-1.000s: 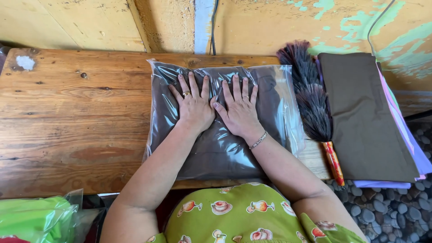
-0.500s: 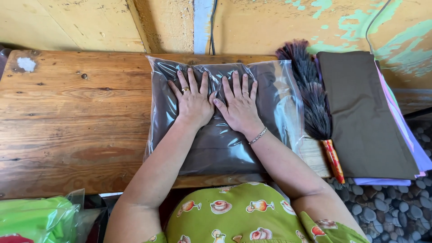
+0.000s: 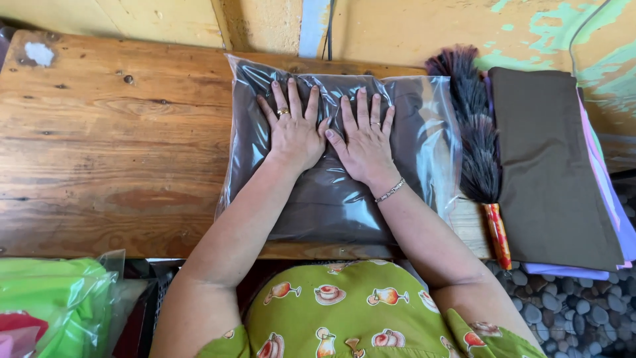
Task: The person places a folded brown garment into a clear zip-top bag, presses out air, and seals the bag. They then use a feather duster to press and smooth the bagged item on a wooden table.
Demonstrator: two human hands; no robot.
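A clear plastic bag [image 3: 424, 132] holding folded dark brown cloth [image 3: 331, 205] lies flat on a wooden table [image 3: 112, 152]. My left hand [image 3: 295, 129] presses palm-down on the bag's upper middle, fingers spread, with a ring on one finger. My right hand [image 3: 364, 139] lies flat beside it, thumbs almost touching, a bracelet at the wrist. Neither hand grips anything.
A dark feather duster [image 3: 474, 132] with a red-orange handle lies just right of the bag. Further right sits a stack of folded cloths [image 3: 550, 166], brown on top, lilac and pink below. Green bagged goods [image 3: 53, 298] lie at lower left. Pebbles [image 3: 583, 318] cover the ground at lower right.
Both hands have slid a little up the bag toward the wall, still flat and pressing. The bag has stayed in place.
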